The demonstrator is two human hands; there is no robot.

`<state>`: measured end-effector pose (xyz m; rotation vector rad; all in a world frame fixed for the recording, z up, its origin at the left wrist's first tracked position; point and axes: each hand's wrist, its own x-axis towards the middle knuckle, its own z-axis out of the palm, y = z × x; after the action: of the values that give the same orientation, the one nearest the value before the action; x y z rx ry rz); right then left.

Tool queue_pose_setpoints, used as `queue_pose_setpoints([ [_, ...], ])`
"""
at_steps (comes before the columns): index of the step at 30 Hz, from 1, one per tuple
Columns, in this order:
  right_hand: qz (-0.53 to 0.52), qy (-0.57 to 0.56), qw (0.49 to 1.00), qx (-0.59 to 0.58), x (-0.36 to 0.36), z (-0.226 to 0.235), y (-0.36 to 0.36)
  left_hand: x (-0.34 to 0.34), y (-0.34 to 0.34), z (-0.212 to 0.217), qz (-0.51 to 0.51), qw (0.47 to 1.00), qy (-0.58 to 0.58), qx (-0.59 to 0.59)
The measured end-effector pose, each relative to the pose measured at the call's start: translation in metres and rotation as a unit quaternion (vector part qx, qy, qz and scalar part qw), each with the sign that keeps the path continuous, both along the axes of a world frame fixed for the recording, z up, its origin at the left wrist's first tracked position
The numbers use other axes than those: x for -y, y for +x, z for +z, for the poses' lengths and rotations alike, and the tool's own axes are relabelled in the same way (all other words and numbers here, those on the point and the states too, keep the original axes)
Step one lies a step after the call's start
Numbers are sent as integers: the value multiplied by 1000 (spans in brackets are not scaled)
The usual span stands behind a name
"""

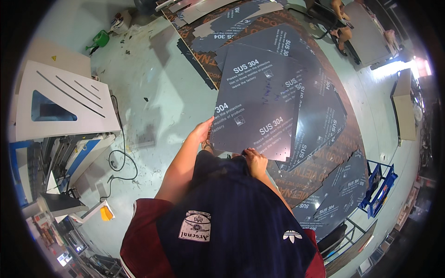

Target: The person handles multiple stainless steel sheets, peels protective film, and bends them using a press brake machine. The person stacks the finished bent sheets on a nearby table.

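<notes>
A large flat metal sheet in dark grey printed film, with handwriting on it, lies in front of me, its near end close to my body. My left hand is closed on its left edge near the near corner, fingers partly hidden underneath. My right hand grips the near edge, knuckles up. Beneath and to the right, more film-covered sheets overlap in a stack on a brown printed board. Whether the held sheet is lifted off the stack, I cannot tell.
On the left stands a white machine cabinet with a black cable on the floor. A green watering can is at the far left. Another person sits at the far right. A blue metal rack stands right of the sheets.
</notes>
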<state>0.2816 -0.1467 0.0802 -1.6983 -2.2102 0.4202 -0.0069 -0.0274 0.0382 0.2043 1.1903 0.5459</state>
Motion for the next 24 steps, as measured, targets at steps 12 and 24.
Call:
queue_pose_setpoints([
  [12, -31, 20, 999, -20, -3, 2, -4, -4, -3, 7, -17, 999, 32, -16],
  [24, 11, 20, 1000, -8, -3, 4, 0, -4, 5, 16, 24, 998, 30, -52],
])
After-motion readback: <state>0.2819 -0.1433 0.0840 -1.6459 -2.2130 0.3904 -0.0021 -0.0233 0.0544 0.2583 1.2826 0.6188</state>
